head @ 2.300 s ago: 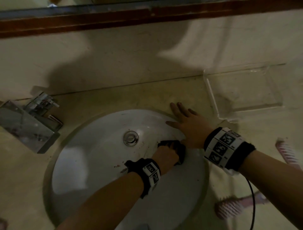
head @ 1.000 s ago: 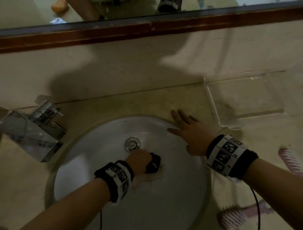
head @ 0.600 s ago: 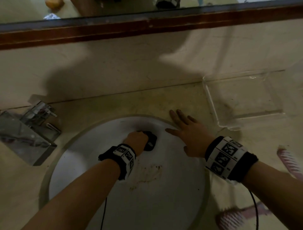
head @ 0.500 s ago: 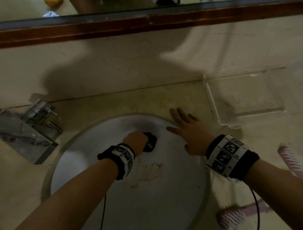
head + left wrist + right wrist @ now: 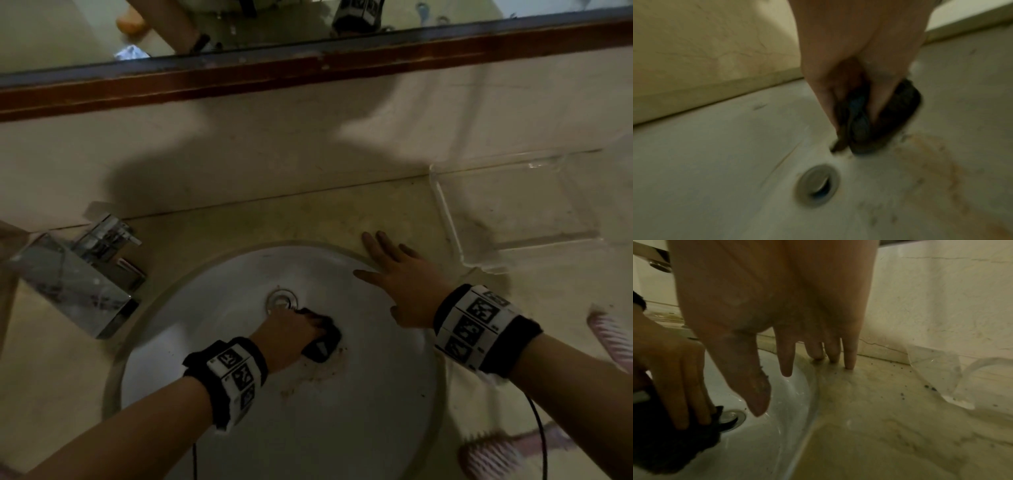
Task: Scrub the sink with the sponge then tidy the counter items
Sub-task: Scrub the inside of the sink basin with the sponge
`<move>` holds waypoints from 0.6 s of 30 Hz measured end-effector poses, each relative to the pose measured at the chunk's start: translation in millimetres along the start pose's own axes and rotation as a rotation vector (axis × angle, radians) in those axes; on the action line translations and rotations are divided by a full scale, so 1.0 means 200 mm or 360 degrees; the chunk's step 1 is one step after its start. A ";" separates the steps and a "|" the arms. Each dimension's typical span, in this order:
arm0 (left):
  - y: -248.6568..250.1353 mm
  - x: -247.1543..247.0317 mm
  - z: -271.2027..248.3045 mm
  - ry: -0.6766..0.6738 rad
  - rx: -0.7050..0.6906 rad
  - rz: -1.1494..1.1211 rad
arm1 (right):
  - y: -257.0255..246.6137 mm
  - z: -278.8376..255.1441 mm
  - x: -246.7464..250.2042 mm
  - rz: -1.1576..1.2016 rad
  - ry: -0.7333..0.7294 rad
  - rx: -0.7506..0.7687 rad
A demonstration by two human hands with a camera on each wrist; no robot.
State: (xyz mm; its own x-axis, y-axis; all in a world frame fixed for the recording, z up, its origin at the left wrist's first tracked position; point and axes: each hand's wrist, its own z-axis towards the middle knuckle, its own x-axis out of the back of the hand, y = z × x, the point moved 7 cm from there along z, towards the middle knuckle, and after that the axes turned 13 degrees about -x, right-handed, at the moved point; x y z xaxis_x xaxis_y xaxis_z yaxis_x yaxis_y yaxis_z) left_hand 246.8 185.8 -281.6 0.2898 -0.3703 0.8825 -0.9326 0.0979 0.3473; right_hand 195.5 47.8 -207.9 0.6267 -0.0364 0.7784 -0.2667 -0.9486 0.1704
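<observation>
Back beside the drain [image 5: 281, 301] after half a second at the far wall of the bowl, the left hand [image 5: 286, 337] now works lower in the centre of the frame, while the right hand [image 5: 407, 284] stays planted where it was. Filling the lower middle of the head view, the white sink [image 5: 359, 411] sits sunk into a beige stone counter [image 5: 239, 226], with a reddish-brown smear [image 5: 937, 162] on the basin just below and right of the drain. Across the top of the frame runs a mirror [image 5: 274, 20] edged by a dark wooden strip. At upper right a clear plastic tray [image 5: 513, 209] lies on the counter against the wall, and at left centre a chrome faucet [image 5: 75, 274] stands beside the bowl. Two pink ribbed brushes [image 5: 493, 455] lie at the right edge and lower right corner. The right hand lies flat and spread, fingers straight, over the sink's right rim and onto the counter, holding nothing. The left hand is clenched around the dark sponge [image 5: 323, 344], thumb and fingers pinching it and pressing it against the basin, just right of and touching the edge of the drain in the right wrist view. Both wrists wear black bands with printed markers.
</observation>
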 end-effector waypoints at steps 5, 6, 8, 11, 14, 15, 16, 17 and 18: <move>0.38 -0.03 0.12 0.0153 -0.0633 -0.0029 | 0.00 0.00 0.00 -0.0016 -0.0003 -0.0002; 0.42 -0.11 0.14 0.0027 -0.0695 -0.0071 | 0.00 0.00 -0.01 -0.0018 -0.0007 -0.0003; 0.44 -0.24 0.15 -0.0147 -0.0684 -0.0071 | 0.00 0.00 -0.01 -0.0020 -0.0022 -0.0001; 0.41 -0.26 0.12 -0.0081 -0.0749 -0.0093 | 0.00 0.00 -0.01 -0.0019 -0.0008 0.0000; 0.34 -0.23 0.07 -0.0069 -0.0709 -0.0134 | 0.00 0.00 -0.01 -0.0026 -0.0002 -0.0002; 0.32 -0.22 0.05 -0.0057 -0.0682 -0.0133 | 0.00 0.00 -0.01 -0.0026 -0.0003 -0.0008; 0.28 -0.21 0.04 -0.0074 -0.0616 -0.0160 | 0.00 0.00 -0.01 -0.0026 -0.0006 -0.0012; 0.26 -0.21 0.02 -0.0051 -0.0606 -0.0174 | 0.00 0.00 0.00 -0.0026 -0.0007 -0.0014; 0.24 -0.21 0.00 -0.0108 -0.0560 -0.0177 | 0.00 0.00 0.00 -0.0027 -0.0004 -0.0011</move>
State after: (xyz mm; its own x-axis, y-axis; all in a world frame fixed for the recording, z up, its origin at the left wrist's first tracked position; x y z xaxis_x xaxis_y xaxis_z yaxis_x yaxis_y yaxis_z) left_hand 190.5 205.4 -302.4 0.3594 -0.4561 0.8141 -0.7618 0.3605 0.5382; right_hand 195.4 48.3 -208.7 0.6329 -0.0213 0.7740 -0.2612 -0.9469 0.1875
